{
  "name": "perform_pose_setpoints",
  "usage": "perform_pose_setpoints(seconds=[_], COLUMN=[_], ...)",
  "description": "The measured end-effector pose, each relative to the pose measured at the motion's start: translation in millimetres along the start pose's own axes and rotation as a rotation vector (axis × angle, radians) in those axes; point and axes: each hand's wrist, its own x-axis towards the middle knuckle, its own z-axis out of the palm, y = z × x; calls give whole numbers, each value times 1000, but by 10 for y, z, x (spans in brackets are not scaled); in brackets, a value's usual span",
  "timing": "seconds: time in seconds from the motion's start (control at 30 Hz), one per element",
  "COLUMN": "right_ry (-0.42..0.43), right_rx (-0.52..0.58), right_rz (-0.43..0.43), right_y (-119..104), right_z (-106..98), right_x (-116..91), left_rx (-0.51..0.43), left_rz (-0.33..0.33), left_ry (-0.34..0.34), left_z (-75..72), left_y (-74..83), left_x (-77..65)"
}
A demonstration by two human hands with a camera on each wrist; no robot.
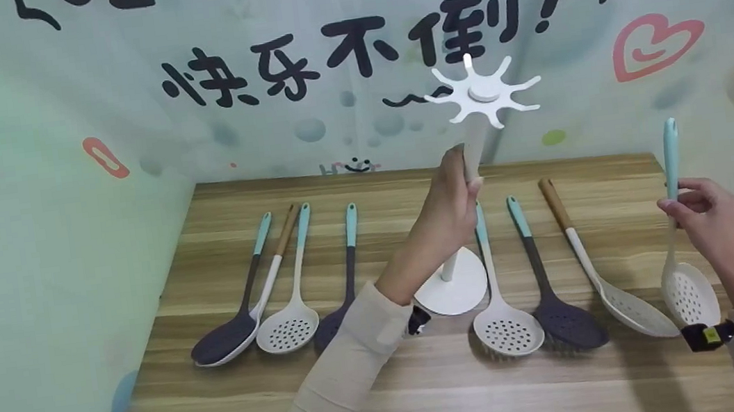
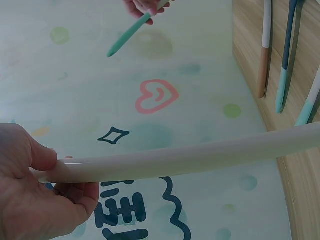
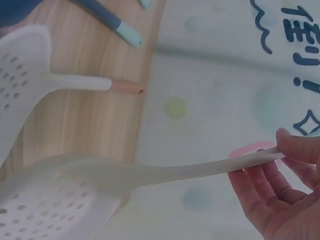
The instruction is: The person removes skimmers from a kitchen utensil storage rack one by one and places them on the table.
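Note:
In the head view my left hand [image 1: 435,215] grips the upper pole of a white utensil stand [image 1: 485,95], topped by a ring of several hook arms. Its round base [image 1: 452,297] shows below my forearm. The left wrist view has my thumb and fingers around the smooth white pole [image 2: 175,161]. Over at the right, my right hand [image 1: 718,215] pinches a white skimmer [image 1: 690,296] where its mint handle meets the white shaft. It is held upright with the perforated bowl low. The right wrist view shows that bowl's holes [image 3: 60,200] close up.
Right of the base lie a white skimmer [image 1: 508,332], a dark slotted turner [image 1: 569,322] and a white slotted turner with wooden handle [image 1: 635,309]. Leftward lie a dark spoon [image 1: 224,339], a wooden-handled white utensil [image 1: 271,284], another white skimmer [image 1: 289,326] and a dark utensil [image 1: 350,271]. Printed cloth hangs behind.

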Motion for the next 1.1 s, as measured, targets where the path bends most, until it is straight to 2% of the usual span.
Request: perform_pose_setpoints(seconds=[0.3,0.67,0.97,1.1], right_ry=[-72,-164,-199,-204], right_rx=[30,85,35,26], right_rz=[123,275,304,298], right_y=[299,624,645,643], right_z=[-31,44,135,175], right_x=[78,163,262,280], left_rx=[15,10,0,6], left_rz=[11,3,-28,-22], left_ry=[18,7,-6,0], left_z=[5,-7,-2,2], left_y=[-7,1,6,9], left_x=[-3,5,7,6])
